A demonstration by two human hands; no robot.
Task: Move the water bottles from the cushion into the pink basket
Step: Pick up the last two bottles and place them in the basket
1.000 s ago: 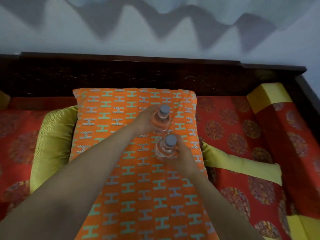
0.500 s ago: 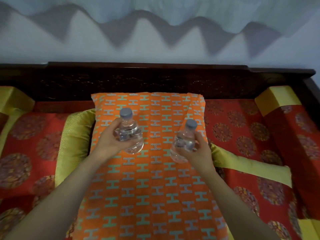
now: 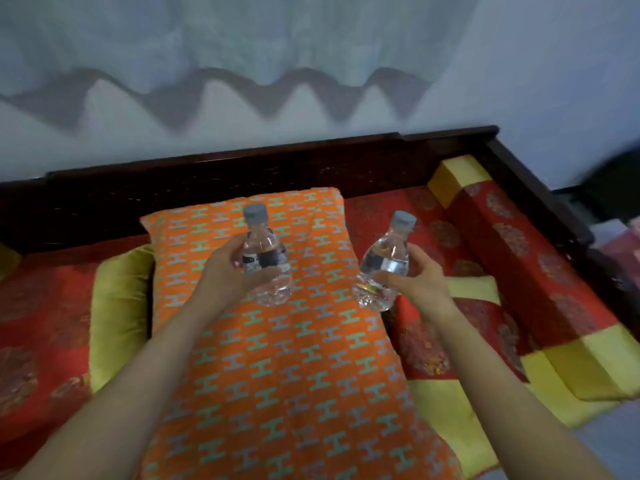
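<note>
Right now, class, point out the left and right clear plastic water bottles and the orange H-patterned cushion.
Left clear plastic water bottle (image 3: 265, 245): head view, upper body.
Right clear plastic water bottle (image 3: 386, 252): head view, mid body.
Orange H-patterned cushion (image 3: 294, 375): head view, bare fabric at centre.

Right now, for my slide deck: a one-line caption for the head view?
Left hand holds the left water bottle, right hand the right water bottle, both off the orange cushion.

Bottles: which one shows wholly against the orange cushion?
The bottle in the left hand. The right hand holds the other bottle at the orange cushion's right edge, mostly against red bedding.
</note>
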